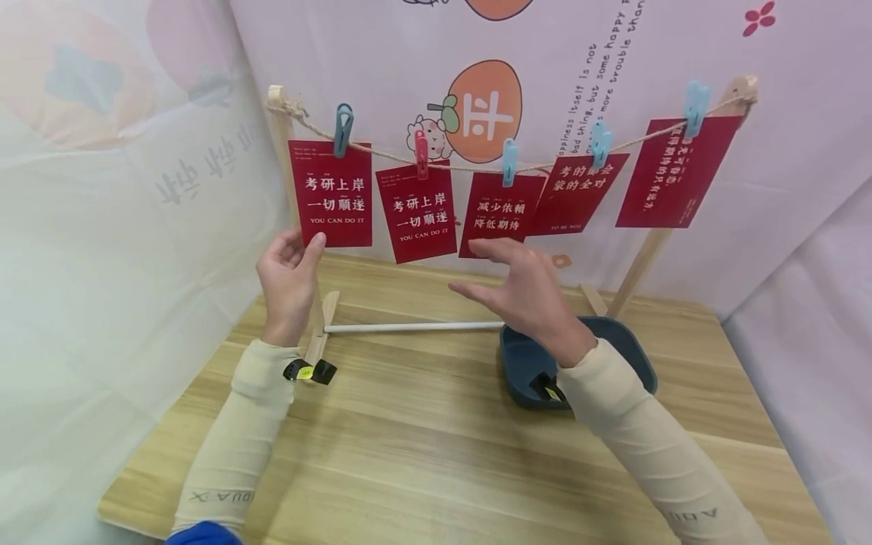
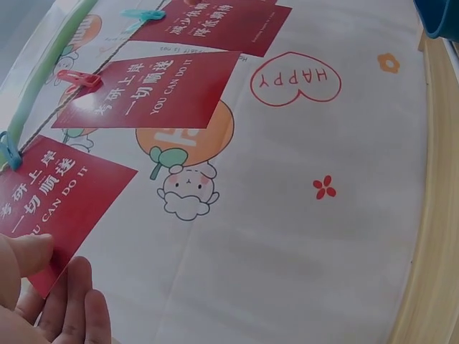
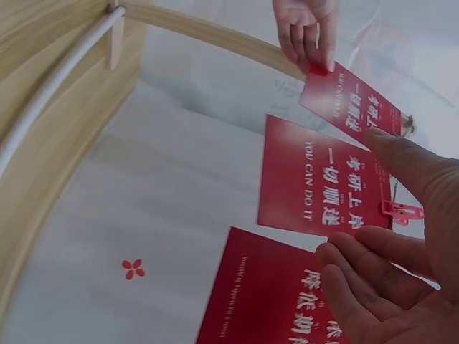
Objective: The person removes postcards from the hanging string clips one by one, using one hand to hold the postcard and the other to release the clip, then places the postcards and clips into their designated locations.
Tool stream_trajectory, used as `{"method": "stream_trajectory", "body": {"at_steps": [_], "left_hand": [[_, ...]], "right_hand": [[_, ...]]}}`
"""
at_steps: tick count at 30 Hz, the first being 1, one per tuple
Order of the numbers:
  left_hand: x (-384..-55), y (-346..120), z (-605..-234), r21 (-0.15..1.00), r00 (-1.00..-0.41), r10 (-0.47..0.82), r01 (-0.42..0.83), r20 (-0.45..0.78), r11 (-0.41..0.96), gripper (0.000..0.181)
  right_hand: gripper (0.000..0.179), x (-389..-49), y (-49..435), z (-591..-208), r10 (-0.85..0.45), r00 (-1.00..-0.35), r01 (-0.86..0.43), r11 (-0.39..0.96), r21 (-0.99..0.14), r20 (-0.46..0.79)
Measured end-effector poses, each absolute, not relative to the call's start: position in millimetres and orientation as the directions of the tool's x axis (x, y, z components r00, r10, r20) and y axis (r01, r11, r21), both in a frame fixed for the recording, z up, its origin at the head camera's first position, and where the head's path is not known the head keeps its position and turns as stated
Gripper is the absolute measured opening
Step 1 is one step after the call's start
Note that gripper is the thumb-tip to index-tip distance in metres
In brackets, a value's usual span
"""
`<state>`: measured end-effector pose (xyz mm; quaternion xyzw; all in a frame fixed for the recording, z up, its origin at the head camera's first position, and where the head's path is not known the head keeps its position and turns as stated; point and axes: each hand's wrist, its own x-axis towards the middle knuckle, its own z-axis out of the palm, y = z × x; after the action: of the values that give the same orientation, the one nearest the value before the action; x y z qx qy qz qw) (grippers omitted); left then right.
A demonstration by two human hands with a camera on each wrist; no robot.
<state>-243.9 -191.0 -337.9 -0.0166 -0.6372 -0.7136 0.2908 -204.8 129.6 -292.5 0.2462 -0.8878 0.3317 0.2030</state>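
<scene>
Between thumb and fingers, my left hand (image 1: 282, 291) pinches the lower left corner of the leftmost red card (image 1: 337, 227). A dark teal clothespin (image 1: 344, 130) clips this card's top to a sagging string (image 1: 470, 168). Beside it, a second red card (image 1: 417, 241) with the same lettering hangs tilted from a pink clothespin (image 1: 421, 155). My right hand (image 1: 531, 291) holds nothing; its thumb and fingers are spread apart, overlapping the bottom of a third red card (image 1: 502, 193) in the head view. In the right wrist view, the fingers are near the second card (image 3: 283, 179).
Two more red cards hang to the right under light blue clothespins, the last card (image 1: 671, 189) being at the right post (image 1: 640, 265). A dark blue basin (image 1: 647, 371) stands on the wooden table (image 1: 409, 439) below my right forearm. A white rod (image 1: 415, 327) runs low across the stand.
</scene>
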Motion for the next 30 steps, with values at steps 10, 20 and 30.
{"method": "stream_trajectory", "body": {"at_steps": [10,20,30], "left_hand": [[-245.0,-191.1,-338.5,0.884,-0.829,-0.380,0.464,0.410,-0.058,0.011],[-245.1,-191.1,-338.4,0.879,-0.835,-0.362,0.470,0.413,-0.079,0.013],[-244.2,-190.8,-336.9,0.889,-0.850,-0.350,0.449,0.395,-0.089,0.015]], "right_hand": [[0.061,-210.6,110.2,-264.0,-0.330,-0.744,-0.637,0.612,-0.469,0.581],[0.056,-220.2,85.3,-233.5,-0.330,-0.739,-0.652,0.570,-0.500,0.587],[0.056,-229.8,54.8,-202.4,-0.344,-0.711,-0.677,0.570,-0.466,0.613]]}}
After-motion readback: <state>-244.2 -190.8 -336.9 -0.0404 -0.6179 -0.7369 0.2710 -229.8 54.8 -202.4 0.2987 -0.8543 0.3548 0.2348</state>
